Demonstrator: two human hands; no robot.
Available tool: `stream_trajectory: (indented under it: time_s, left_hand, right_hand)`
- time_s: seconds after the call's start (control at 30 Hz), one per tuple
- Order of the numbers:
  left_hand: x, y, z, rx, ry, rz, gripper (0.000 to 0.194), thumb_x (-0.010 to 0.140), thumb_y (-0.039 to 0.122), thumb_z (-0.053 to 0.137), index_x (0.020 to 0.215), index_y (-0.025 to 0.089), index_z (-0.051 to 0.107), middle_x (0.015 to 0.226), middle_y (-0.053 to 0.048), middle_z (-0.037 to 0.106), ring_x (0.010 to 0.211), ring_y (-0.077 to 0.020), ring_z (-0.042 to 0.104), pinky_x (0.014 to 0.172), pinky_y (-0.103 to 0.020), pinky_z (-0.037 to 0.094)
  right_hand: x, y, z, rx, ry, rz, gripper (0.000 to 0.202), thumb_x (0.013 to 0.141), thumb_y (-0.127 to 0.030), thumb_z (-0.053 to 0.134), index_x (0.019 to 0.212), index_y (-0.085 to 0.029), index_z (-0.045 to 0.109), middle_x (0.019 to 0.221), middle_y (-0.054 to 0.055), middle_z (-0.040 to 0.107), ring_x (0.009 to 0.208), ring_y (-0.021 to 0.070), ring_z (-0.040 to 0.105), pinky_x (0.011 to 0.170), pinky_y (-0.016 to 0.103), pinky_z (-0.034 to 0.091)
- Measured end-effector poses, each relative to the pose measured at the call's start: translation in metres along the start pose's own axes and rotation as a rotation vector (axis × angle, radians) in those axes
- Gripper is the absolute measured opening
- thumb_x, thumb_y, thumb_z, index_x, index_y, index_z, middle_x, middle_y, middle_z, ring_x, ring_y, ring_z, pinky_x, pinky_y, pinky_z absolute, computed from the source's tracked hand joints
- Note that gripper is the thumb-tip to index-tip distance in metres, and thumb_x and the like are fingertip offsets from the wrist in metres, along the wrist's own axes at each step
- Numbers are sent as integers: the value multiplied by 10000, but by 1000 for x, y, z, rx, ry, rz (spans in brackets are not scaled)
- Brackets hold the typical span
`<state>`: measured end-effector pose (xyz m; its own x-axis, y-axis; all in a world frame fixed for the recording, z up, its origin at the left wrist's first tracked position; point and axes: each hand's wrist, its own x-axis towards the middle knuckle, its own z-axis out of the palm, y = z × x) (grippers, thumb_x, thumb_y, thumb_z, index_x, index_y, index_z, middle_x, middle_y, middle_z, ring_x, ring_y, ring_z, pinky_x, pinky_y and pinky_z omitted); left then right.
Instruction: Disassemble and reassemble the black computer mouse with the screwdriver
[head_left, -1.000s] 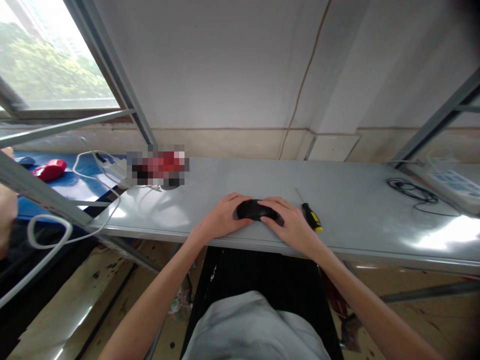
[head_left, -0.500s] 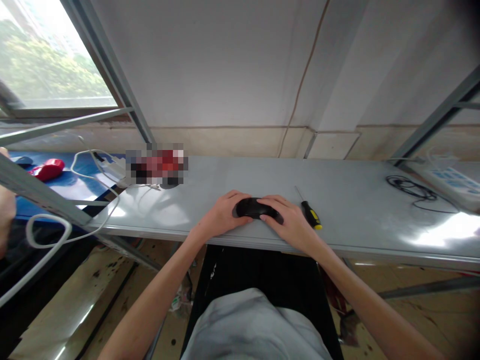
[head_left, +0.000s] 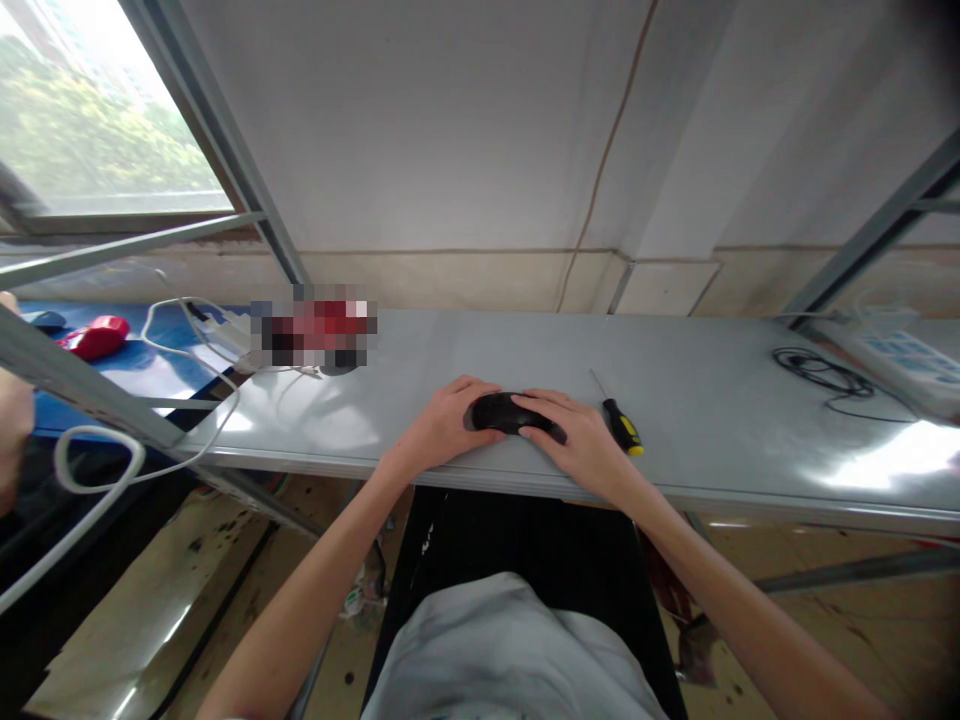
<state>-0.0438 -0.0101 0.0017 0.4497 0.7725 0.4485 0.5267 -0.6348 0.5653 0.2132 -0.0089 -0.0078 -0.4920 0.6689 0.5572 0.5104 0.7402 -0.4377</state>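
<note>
A black, rounded computer mouse [head_left: 507, 414] lies crosswise on the grey table, near its front edge. My left hand [head_left: 459, 420] grips its left end, thumb in front and fingers behind. The other end is held by my right hand [head_left: 574, 430] in the same way, with the fingers over its top. Parts of both ends are hidden under my hands. Just right of my right hand lies a screwdriver [head_left: 622, 427] with a black and yellow handle, its shaft pointing away from me.
The grey table [head_left: 705, 400] runs left to right before a wall. A coiled black cable [head_left: 821, 375] lies on the right, beside a pale box [head_left: 911, 360]. At the left are a white cable [head_left: 142, 460], a red object [head_left: 100, 338] and part of another person's arm [head_left: 11, 430].
</note>
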Motion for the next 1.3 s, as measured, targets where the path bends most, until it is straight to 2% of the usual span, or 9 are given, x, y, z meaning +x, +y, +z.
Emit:
stream_trajectory:
  time_s: [0.37,0.77,0.93,1.3]
  left_hand:
    - [2,6,-2,58,-33,18,428,946,341,809,1331,227,661,1250,-94,734,1174,-281,693,1073,-467,557]
    - [0,3,1,73,34,-4,355,1004,426,742,1276,201,703,1225,-99,782,1127,-278,736,1055,-439,561]
    - [0,4,2,88,60,-29,319,1065,447,643,1242,192,719,1197,-99,801,1101,-280,751,1031,-427,561]
    - [0,6,0,96,65,-52,375,1103,499,549,1187,186,737,1144,-100,799,1059,-266,750,1002,-414,566]
  right_hand:
    - [1,-6,-2,-25,2,3,375,1012,-274,662,1382,-228,704,1352,131,758,1239,310,740,1112,519,587]
    - [0,-3,0,-64,59,46,388,978,-283,684,1356,-197,675,1313,142,772,1206,321,752,1083,516,595]
    - [-1,-4,-1,-63,86,51,374,990,-275,669,1358,-209,664,1285,129,778,1175,312,760,1060,508,604]
    - [0,-5,-2,-39,128,59,280,1017,-292,646,1282,-226,709,1213,110,795,1094,300,774,1024,488,620]
